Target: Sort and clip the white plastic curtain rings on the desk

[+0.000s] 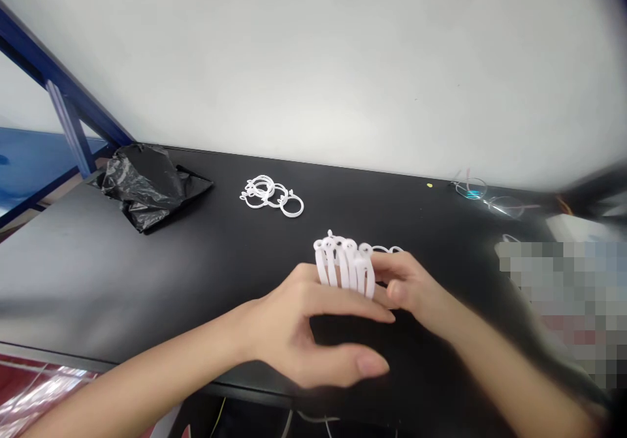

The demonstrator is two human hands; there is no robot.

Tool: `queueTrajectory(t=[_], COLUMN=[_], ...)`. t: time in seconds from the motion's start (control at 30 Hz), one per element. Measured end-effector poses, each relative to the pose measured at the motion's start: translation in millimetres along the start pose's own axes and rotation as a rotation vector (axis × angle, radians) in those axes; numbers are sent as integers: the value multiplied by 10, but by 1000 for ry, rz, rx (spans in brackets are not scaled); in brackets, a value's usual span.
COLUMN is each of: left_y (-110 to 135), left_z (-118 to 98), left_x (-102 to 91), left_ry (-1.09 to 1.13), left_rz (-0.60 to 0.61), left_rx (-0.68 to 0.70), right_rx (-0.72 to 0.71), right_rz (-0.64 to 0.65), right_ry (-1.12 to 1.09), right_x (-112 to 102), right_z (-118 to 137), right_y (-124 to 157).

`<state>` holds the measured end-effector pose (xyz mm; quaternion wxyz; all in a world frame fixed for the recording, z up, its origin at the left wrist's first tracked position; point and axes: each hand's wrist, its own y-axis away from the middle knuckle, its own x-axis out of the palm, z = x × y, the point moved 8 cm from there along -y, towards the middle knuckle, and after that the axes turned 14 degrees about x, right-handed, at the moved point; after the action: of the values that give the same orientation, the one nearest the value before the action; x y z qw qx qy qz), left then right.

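Several white plastic rings (345,265) stand on edge in a row on the black table (147,275). My left hand (313,330) reaches in from the lower left with its fingers stretched along the near side of the row, touching it. My right hand (409,288) comes from the right, its fingers closed against the row's right end. Together the two hands hold the stack upright. A few more white rings (389,250) lie just behind my right hand.
A loose pile of white rings (272,196) lies farther back at the centre. A crumpled black plastic bag (147,187) sits at the back left. Clear glasses (482,196) rest at the back right. A white wall rises behind the table.
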<state>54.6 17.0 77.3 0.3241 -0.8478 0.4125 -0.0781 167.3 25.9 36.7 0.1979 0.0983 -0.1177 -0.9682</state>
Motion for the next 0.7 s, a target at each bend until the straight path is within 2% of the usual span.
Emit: queueTrajectory(t=[0.1,0.2,0.3,0.43,0.53,0.6,0.7], left_y=[33,85,113,79,51,47,58], left_z=[31,148,205,169,170,188,224], left_x=[179,328,393,364,306,260,183], left_ry=[-64,-81,-56,49,102,191,429], left_rz=[126,242,280,212,149,98,3], left_rx=[21,-30,-67,-89,-164,-229,-303], right_rx=[63,119,148,141,120,103,96], right_rz=[191,180,118,-3,-69,-20,175], right_ry=[-178,-290,-313,-289,-241,-255,-311], right_x=[237,311,327,303,244,208,196], right_z=[-59,-76,-64,-50,-53,-51,-50], right_y=[6,8,19,38,39,22,-11])
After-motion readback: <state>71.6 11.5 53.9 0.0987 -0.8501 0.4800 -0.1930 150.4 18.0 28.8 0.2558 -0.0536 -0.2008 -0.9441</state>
